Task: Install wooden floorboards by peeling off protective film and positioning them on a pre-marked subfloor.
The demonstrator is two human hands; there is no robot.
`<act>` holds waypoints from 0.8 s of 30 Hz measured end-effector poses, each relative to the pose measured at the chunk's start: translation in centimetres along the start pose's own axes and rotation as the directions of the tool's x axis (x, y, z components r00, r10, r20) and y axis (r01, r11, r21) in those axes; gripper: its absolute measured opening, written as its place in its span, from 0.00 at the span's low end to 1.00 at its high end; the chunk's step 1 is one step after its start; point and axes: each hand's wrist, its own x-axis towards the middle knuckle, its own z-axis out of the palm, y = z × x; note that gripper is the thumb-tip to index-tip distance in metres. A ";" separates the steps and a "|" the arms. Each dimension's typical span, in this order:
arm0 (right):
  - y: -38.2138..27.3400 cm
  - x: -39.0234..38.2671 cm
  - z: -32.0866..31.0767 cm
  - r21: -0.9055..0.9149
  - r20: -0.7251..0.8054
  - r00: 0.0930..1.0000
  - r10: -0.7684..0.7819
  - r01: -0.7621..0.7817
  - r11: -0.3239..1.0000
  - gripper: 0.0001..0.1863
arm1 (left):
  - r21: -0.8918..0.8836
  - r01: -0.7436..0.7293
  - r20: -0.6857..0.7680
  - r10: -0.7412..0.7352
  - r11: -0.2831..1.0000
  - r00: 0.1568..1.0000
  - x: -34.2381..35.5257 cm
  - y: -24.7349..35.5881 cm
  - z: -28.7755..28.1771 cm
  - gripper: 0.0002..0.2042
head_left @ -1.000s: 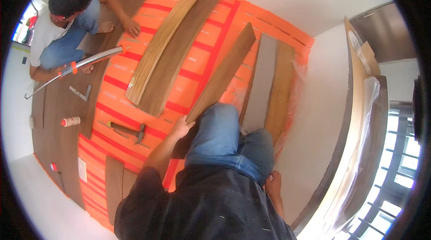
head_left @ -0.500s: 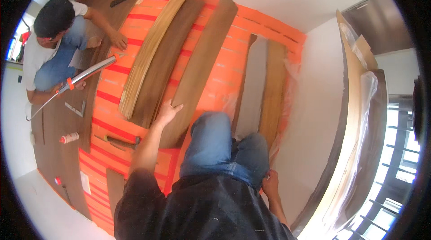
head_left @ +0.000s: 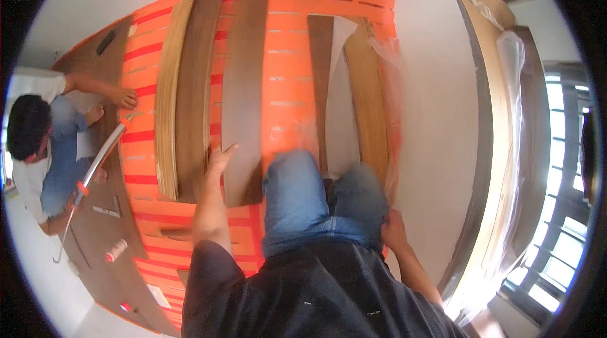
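My left hand (head_left: 219, 162) grips the left edge of a long brown floor plank (head_left: 244, 91), thumb on top and the other fingers mostly hidden at the edge. This plank lies on orange sheeting (head_left: 288, 79), to the right of a stack of brown planks (head_left: 195, 91). My right hand (head_left: 393, 229) is closed beside my right knee; what it holds, if anything, is hidden. In front of my knees a second stack has a dark plank (head_left: 320, 66), a thin grey sheet (head_left: 342, 110) with a curled upper corner, and a lighter plank (head_left: 370, 91).
At the left a co-worker crouches, holding a caulking gun (head_left: 101, 158) over laid brown flooring (head_left: 95, 211). A bottle (head_left: 116, 250), a metal square (head_left: 106, 208) and a black block (head_left: 106, 42) lie there. Wrapped boards (head_left: 502, 123) lean along the right wall.
The view has turned, so the planks appear more upright and the co-worker lower left. My left hand stays at the plank's edge. More dark plank shows beside the grey sheet.
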 end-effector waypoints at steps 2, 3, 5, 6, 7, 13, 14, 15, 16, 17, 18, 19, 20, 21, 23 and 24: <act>-0.3 1.0 0.4 0.079 0.006 0.995 0.096 -0.096 0.992 0.13 | 0.520 0.151 -0.069 -0.135 0.841 0.989 0.9 0.1 -0.8 0.36; -0.5 1.5 0.5 0.084 0.010 0.992 0.122 -0.123 0.989 0.13 | 0.544 0.135 -0.026 -0.144 0.828 0.989 1.1 0.2 -1.1 0.36; -1.0 2.5 0.5 -0.021 0.112 0.982 0.149 -0.148 0.989 0.15 | 0.718 0.105 0.028 -0.179 0.688 0.983 1.2 0.9 -1.3 0.38; -1.3 2.9 0.6 -0.011 0.115 0.977 0.179 -0.179 0.984 0.15 | 0.741 0.054 0.057 -0.143 0.669 0.988 1.1 1.5 -1.2 0.38; -1.5 3.3 0.8 0.028 0.106 0.974 0.202 -0.206 0.978 0.16 | 0.799 0.066 -0.005 -0.103 0.598 0.995 0.9 2.1 -1.0 0.35; -2.0 4.0 2.9 0.075 -0.073 0.988 0.133 -0.127 0.989 0.19 | 0.790 -0.322 0.083 0.428 0.522 0.900 2.3 6.9 4.4 0.17; -1.9 4.4 3.1 0.088 -0.135 0.986 0.094 -0.082 0.993 0.19 | 0.705 -0.457 0.105 0.558 0.542 0.823 3.1 7.3 5.7 0.13; -1.9 5.0 3.2 0.091 -0.134 0.983 0.122 -0.111 0.990 0.19 | 0.700 -0.474 0.135 0.553 0.534 0.822 4.0 7.6 7.1 0.13; -1.9 5.9 3.2 0.193 -0.167 0.969 0.181 -0.148 0.970 0.17 | 0.695 -0.478 0.121 0.568 0.537 0.814 4.9 7.6 8.5 0.10; -1.9 7.1 3.0 0.303 -0.191 0.943 0.274 -0.209 0.930 0.16 | 0.707 -0.448 0.098 0.551 0.548 0.828 5.9 7.4 9.8 0.08; -2.0 8.7 2.8 0.292 -0.195 0.947 0.257 -0.194 0.936 0.16 | 0.686 -0.491 0.122 0.580 0.537 0.805 6.7 7.0 11.0 0.08; -2.2 10.4 2.5 0.226 -0.219 0.941 0.259 -0.210 0.951 0.16 | 0.742 -0.452 0.062 0.621 0.494 0.781 7.4 6.5 12.1 0.07; -2.5 12.4 2.3 0.164 -0.241 0.928 0.285 -0.250 0.954 0.16 | 0.802 -0.394 -0.006 0.666 0.449 0.746 8.0 5.8 13.0 0.07; -2.8 14.5 2.2 0.150 -0.226 0.940 0.256 -0.226 0.963 0.17 | 0.795 -0.394 0.002 0.649 0.461 0.761 8.5 5.1 13.6 0.07; -3.9 18.9 2.9 -0.071 -0.146 0.963 0.225 -0.237 0.969 0.18 | 0.843 -0.294 -0.059 0.619 0.452 0.783 9.1 3.9 14.1 0.07; -4.4 21.2 3.5 -0.147 -0.109 0.970 0.215 -0.230 0.962 0.19 | 0.840 -0.299 -0.059 0.624 0.453 0.779 9.3 3.4 14.3 0.07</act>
